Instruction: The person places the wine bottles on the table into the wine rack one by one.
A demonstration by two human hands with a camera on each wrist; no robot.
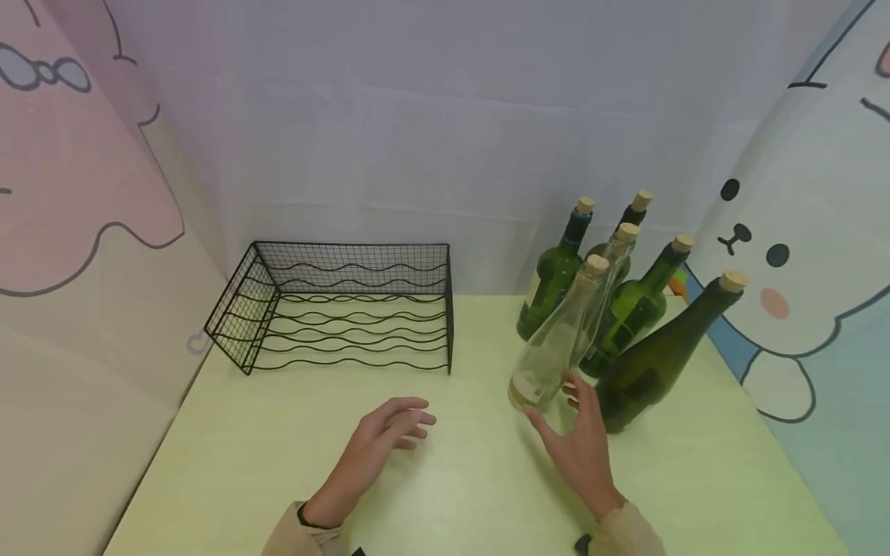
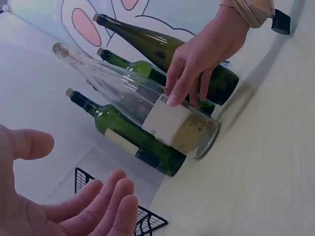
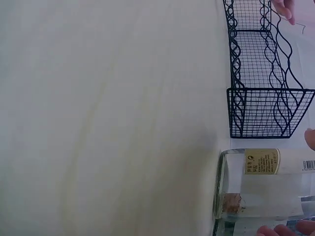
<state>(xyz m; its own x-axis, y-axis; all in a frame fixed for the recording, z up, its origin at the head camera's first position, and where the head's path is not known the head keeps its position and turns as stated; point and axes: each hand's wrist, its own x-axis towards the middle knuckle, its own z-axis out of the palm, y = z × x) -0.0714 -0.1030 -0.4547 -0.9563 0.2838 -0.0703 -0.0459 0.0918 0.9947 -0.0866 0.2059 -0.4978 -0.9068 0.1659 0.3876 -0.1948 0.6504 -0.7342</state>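
Beside a clear glass bottle [image 1: 545, 359] with a cork and a pale label, my right hand [image 1: 580, 448] has its thumb and fingers spread to either side of the lower part. In the right wrist view, a gap shows between the thumb [image 3: 310, 139] and this bottle [image 3: 266, 184]; finger contact is unclear. A second clear bottle [image 1: 612, 270] stands partly hidden behind it. My left hand [image 1: 375, 440] hovers over the table with relaxed fingers, holding nothing. In the left wrist view its palm [image 2: 64, 211] faces the bottles.
A black wire rack [image 1: 348, 363] with wavy bars sits at the table's back left. Several corked green bottles surround the clear ones, including a dark one [image 1: 653, 363] at the right and one [image 1: 552, 282] at the back. A printed curtain [image 1: 417, 154] hangs behind the table [image 1: 473, 494].
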